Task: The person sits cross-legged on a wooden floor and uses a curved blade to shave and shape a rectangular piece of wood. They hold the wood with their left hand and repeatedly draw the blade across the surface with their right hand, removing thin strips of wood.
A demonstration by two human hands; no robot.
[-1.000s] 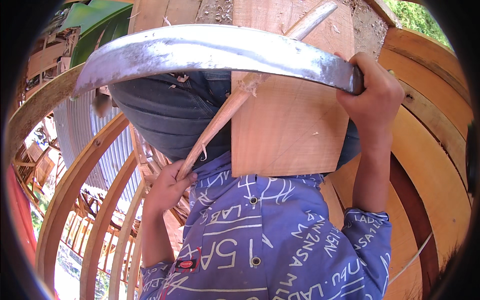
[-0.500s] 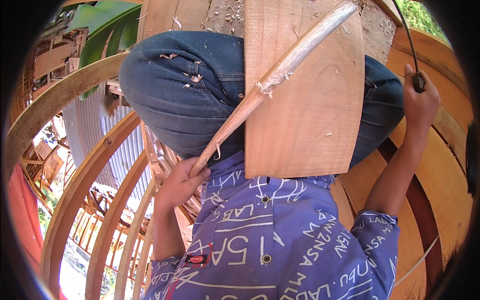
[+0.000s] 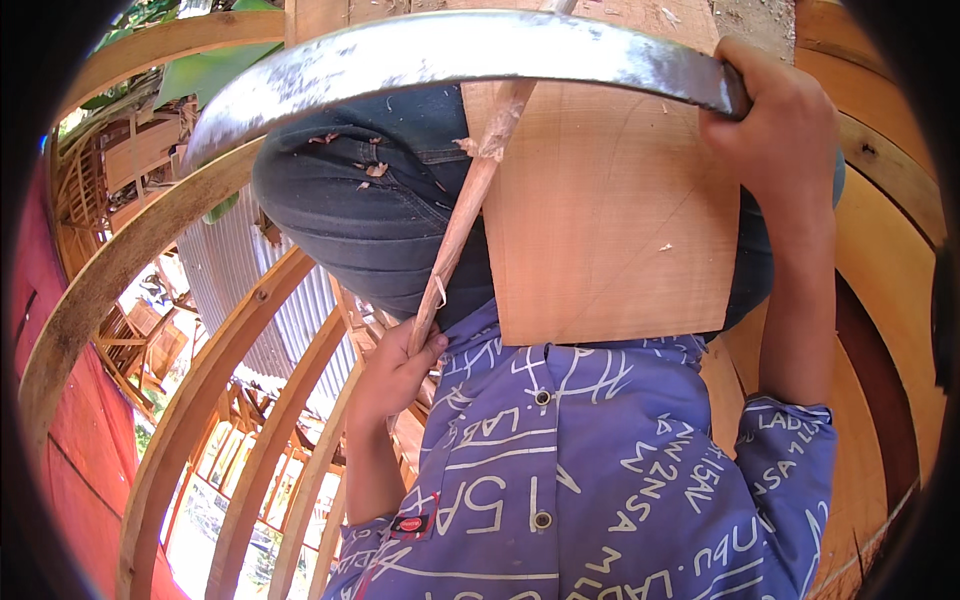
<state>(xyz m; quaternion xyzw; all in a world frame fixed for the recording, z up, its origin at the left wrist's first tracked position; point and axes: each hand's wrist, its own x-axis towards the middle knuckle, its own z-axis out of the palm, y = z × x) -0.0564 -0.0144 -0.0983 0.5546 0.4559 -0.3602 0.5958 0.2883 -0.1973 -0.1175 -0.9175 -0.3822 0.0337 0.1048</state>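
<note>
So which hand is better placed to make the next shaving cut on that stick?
Probably the right hand: it grips the handle end of the curved blade, which lies across the thin stick. The left hand is occupied holding the stick's lower end.

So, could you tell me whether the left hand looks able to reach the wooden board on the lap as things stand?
Probably yes. The left hand grips the lower end of the thin stick, beside the wooden board; nothing lies between them, but it would have to let go of the stick first.
</note>
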